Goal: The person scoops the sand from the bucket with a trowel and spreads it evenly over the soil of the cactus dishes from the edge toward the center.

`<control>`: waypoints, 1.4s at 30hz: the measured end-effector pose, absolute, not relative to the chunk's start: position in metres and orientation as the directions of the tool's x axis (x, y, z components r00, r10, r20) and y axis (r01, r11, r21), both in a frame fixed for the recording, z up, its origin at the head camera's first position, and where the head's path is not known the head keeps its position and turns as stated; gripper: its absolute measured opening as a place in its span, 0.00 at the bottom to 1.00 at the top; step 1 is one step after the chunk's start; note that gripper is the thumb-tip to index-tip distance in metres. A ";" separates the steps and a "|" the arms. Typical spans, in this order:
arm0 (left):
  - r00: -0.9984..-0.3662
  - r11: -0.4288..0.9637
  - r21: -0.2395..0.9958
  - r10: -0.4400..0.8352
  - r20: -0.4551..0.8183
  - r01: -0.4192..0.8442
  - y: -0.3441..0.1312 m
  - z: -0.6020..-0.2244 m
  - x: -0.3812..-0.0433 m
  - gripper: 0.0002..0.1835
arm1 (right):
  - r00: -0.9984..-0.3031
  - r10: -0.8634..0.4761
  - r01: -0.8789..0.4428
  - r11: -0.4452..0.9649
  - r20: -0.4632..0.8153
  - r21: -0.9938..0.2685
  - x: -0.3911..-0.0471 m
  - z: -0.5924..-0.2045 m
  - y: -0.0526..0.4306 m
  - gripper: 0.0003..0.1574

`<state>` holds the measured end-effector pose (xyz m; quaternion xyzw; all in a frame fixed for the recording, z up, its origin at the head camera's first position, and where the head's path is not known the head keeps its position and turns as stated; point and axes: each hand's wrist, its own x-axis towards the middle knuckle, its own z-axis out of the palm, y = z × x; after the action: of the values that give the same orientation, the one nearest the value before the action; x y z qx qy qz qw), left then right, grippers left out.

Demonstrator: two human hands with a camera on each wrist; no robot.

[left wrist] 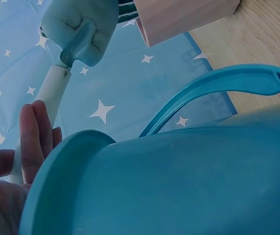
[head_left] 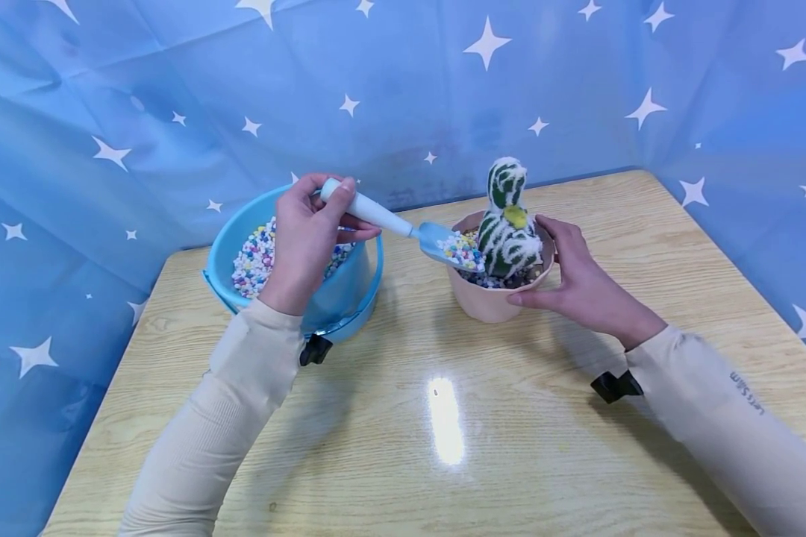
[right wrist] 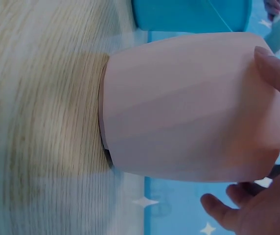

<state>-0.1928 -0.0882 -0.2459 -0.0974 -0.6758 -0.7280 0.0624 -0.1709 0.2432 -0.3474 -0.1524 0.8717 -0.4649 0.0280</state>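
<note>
My left hand (head_left: 295, 246) pinches the pale handle of a blue garden trowel (head_left: 383, 216), its wrist above the bucket's rim. Colourful small pebbles (head_left: 466, 251) lie on the blade, whose tip overlaps the inside of a pink flowerpot (head_left: 486, 302) in the head view. In that pot stands a green cactus (head_left: 507, 242) with white fuzz and a yellow flower, among pebbles. With thumb in front and fingers behind, my right hand (head_left: 587, 283) holds the pot's right side near the rim. The right wrist view shows the pot (right wrist: 194, 107) upright on the table.
A blue bucket (head_left: 342, 298) holding many coloured pebbles (head_left: 258, 257) stands on the left of the wooden table (head_left: 389, 403). Its handle (left wrist: 213, 78) hangs down on the side toward the pot. Behind rises a blue cloth (head_left: 416, 97) with white stars.
</note>
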 end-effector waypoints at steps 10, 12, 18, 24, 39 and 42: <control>-0.966 -0.079 0.966 0.058 0.251 0.246 -0.083 -0.245 -0.194 0.10 | -0.957 -0.278 -0.226 0.538 0.083 -0.812 -0.170 -0.348 0.243 0.76; -0.964 -0.081 0.964 0.063 0.258 0.253 -0.083 -0.245 -0.193 0.10 | -0.959 -0.270 -0.224 0.551 0.082 -0.804 -0.169 -0.348 0.242 0.77; -0.963 -0.077 0.963 0.064 0.263 0.258 -0.083 -0.242 -0.191 0.11 | -0.955 -0.289 -0.218 0.530 0.067 -0.820 -0.169 -0.346 0.242 0.75; -0.959 -0.086 0.961 0.085 0.269 0.262 -0.082 -0.240 -0.191 0.12 | -0.958 -0.275 -0.231 0.556 0.085 -0.799 -0.168 -0.345 0.239 0.76; -0.938 -0.038 0.946 0.122 0.326 0.323 -0.077 -0.239 -0.191 0.14 | -0.953 -0.290 -0.245 0.556 0.091 -0.794 -0.170 -0.345 0.238 0.75; -0.934 -0.032 0.943 0.131 0.331 0.330 -0.075 -0.237 -0.191 0.15 | -0.949 -0.300 -0.257 0.560 0.097 -0.787 -0.169 -0.345 0.238 0.76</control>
<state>-0.1909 -0.0753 -0.2373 -0.1666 -0.6922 -0.6986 0.0711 -0.1694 0.2381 -0.3446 -0.1578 0.8829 -0.4416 0.0242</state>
